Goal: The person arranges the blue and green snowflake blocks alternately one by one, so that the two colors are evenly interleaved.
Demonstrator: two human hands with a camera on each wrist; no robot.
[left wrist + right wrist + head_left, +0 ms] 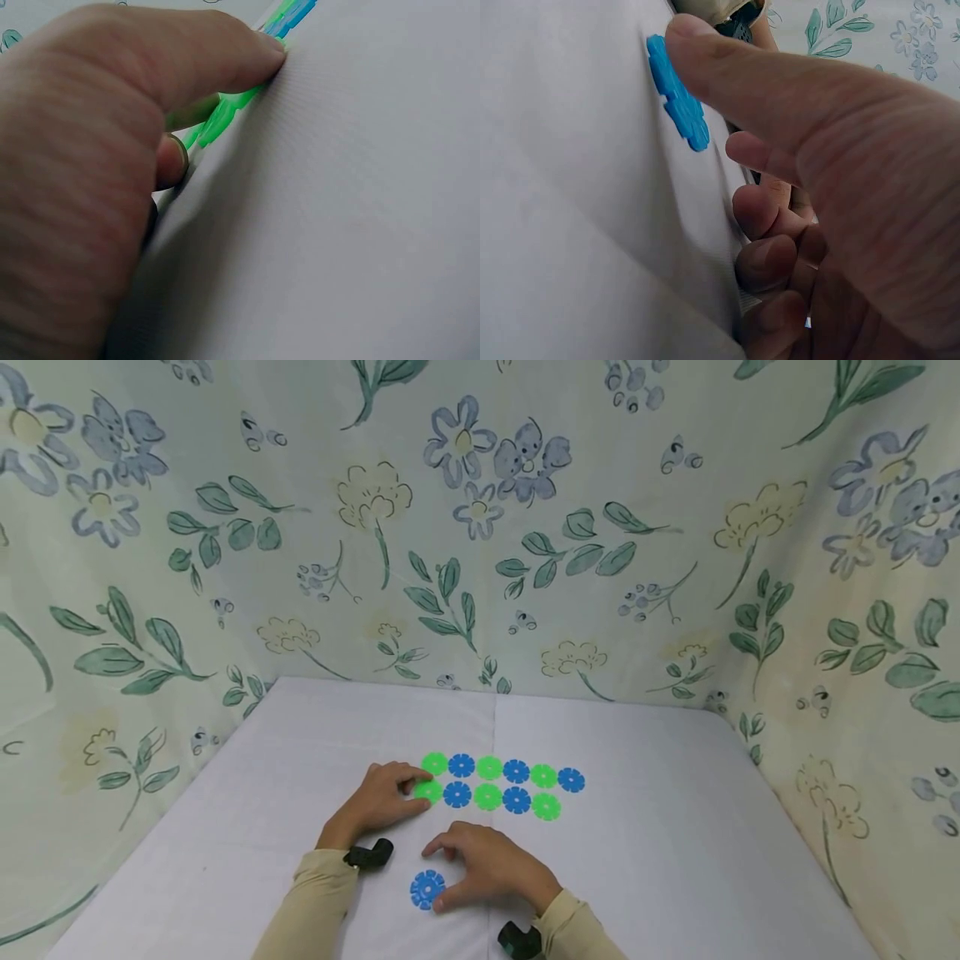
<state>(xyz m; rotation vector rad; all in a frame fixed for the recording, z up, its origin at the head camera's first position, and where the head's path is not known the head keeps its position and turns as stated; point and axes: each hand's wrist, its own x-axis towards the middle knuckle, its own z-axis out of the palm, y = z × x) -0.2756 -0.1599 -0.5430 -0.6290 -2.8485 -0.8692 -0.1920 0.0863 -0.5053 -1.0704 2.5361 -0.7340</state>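
In the head view my left hand is at the left end of two rows of notched plastic discs. Its thumb and index finger hold opposite edges of a green notched disc lying flat in the nearer row. My right hand hovers low over the cloth, closer to me. Its thumb touches a blue notched disc, which may be more than one stacked, while the other fingers stay apart from it. The right wrist view shows the thumb over the edge of this blue piece and the other fingers loosely bent.
Green and blue discs alternate in both rows, with a blue disc ending the farther row and a green disc ending the nearer one. A white cloth covers the table. Floral curtains stand behind and at the sides.
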